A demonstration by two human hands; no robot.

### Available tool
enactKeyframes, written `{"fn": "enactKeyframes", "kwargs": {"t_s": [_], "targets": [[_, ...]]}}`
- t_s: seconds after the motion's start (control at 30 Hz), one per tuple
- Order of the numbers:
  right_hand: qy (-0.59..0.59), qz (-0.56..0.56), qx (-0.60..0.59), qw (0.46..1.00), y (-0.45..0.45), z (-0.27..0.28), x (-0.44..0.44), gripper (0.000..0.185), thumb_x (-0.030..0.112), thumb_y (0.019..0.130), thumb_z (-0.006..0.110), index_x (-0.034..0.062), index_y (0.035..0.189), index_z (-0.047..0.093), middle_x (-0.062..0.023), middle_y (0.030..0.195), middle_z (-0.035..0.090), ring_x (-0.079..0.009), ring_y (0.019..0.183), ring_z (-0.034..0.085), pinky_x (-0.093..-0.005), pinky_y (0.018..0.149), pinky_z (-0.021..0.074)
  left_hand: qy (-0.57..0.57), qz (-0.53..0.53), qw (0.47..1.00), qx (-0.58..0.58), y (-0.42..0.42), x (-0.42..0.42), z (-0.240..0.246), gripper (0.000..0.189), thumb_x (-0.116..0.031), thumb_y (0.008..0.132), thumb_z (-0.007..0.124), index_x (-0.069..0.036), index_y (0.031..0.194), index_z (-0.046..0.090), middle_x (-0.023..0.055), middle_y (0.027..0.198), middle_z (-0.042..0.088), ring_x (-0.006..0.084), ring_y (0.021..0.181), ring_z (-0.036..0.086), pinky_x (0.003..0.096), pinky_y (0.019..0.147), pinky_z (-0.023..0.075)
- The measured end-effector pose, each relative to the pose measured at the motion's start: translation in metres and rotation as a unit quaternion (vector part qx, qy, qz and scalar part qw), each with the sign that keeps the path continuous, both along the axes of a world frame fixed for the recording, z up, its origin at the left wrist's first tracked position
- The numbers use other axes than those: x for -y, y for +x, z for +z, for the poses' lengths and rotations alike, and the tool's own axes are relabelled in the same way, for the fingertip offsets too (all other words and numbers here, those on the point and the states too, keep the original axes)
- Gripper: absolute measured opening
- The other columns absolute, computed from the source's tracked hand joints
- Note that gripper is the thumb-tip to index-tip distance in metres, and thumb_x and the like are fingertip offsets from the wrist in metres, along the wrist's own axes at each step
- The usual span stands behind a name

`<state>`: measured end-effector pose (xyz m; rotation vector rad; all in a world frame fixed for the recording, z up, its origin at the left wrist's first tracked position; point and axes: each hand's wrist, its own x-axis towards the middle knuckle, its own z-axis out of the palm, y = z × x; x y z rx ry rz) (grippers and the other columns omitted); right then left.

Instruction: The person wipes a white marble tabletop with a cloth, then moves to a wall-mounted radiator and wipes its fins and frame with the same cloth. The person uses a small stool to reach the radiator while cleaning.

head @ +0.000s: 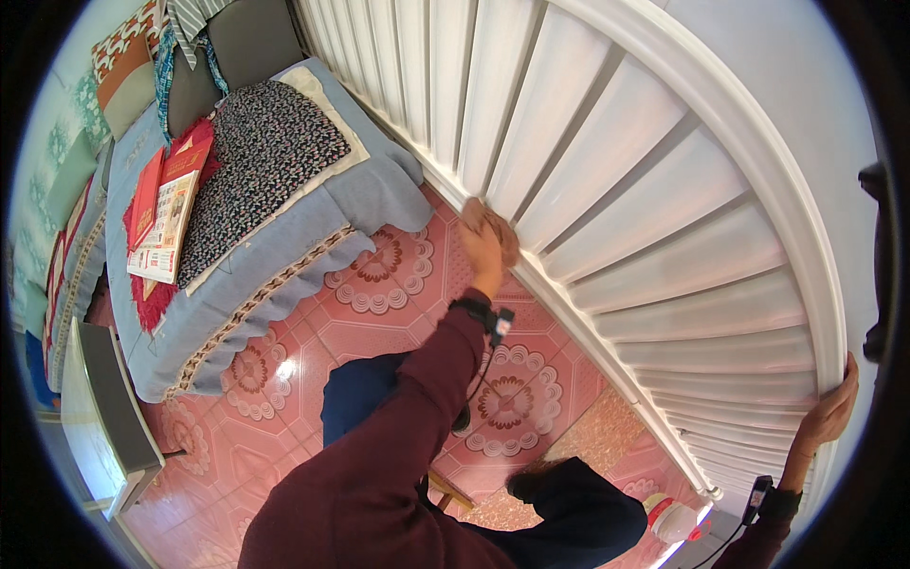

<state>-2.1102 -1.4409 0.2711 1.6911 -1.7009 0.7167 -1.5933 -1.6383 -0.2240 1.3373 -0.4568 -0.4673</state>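
A large white column radiator [569,163] fills the right side, its slats fanned by the wide lens. My left hand [485,249] reaches down to its lower rail [590,334] and presses a bunched brown cloth [503,231] against it. The cloth lies partly hidden under my fingers. Over on the right, my right hand [830,409] holds the radiator's thick top rail [832,313], with the fingers curled over the outer side. Both wrists carry black bands with small devices and cables.
Left of me is a sofa or bed with a blue ruffled cover [284,235], a floral mat [263,149], red folders [148,199] and printed papers [167,227]. A low table [106,405] stands at lower left. A plastic bottle [672,519] sits by the radiator's near end, on the pink tiled floor [298,355].
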Motion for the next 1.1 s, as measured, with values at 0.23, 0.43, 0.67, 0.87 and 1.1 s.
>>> {"fn": "enactKeyframes", "kwargs": {"t_s": [0.23, 0.43, 0.67, 0.87, 1.1], "targets": [[0.023, 0.014, -0.019, 0.999, -0.009, 0.001, -0.005, 0.050, 0.025, 0.114, 0.025, -0.0011, 0.139, 0.059, -0.0168, 0.135, 0.065, -0.0321, 0.123, 0.062, -0.0376, 0.109, 0.0457, 0.099, 0.073, 0.992, 0.033, 0.150, 0.092, -0.022, 0.047, -0.035, 0.098, 0.065, 0.006, 0.119, 0.060, 0.0244, 0.110, 0.072, 0.0393, 0.100, 0.070, 0.0457, 0.087, 0.0547], [0.020, 0.014, -0.076, 0.997, -0.026, -0.002, -0.012, 0.051, 0.026, 0.114, 0.024, -0.0027, 0.138, 0.059, -0.0176, 0.135, 0.065, -0.0324, 0.122, 0.063, -0.0376, 0.109, 0.0452, 0.110, -0.046, 0.984, -0.133, 0.214, 0.103, 0.043, 0.034, -0.029, 0.100, 0.063, 0.002, 0.110, 0.063, 0.0129, 0.098, 0.073, 0.0263, 0.088, 0.071, 0.0398, 0.071, 0.0563], [0.018, 0.031, -0.050, 0.998, -0.019, -0.007, -0.001, 0.053, 0.029, 0.114, 0.024, -0.0021, 0.137, 0.061, -0.0179, 0.133, 0.066, -0.0328, 0.119, 0.063, -0.0377, 0.108, 0.0447, 0.268, 0.039, 0.951, 0.149, 0.121, 0.062, 0.052, 0.036, -0.032, 0.100, 0.059, 0.002, 0.109, 0.060, 0.0227, 0.100, 0.073, 0.0395, 0.095, 0.072, 0.0452, 0.076, 0.0571], [-0.027, -0.015, -0.065, 0.997, 0.014, -0.008, 0.005, 0.049, 0.029, 0.113, 0.028, 0.0033, 0.132, 0.065, -0.0170, 0.124, 0.069, -0.0342, 0.113, 0.065, -0.0387, 0.102, 0.0485, 0.094, -0.046, 0.994, 0.044, 0.019, 0.014, 0.017, 0.035, -0.030, 0.101, 0.058, 0.004, 0.102, 0.062, 0.0233, 0.087, 0.071, 0.0422, 0.080, 0.070, 0.0497, 0.067, 0.0544], [-0.053, -0.026, -0.064, 0.996, 0.052, -0.001, 0.011, 0.043, 0.026, 0.110, 0.034, 0.0081, 0.119, 0.072, -0.0103, 0.115, 0.074, -0.0320, 0.105, 0.068, -0.0385, 0.093, 0.0526, 0.059, -0.159, 0.985, -0.039, -0.153, -0.096, 0.042, 0.015, -0.012, 0.106, 0.048, -0.002, 0.096, 0.052, 0.0118, 0.076, 0.057, 0.0237, 0.071, 0.058, 0.0381, 0.062, 0.0495]]}}
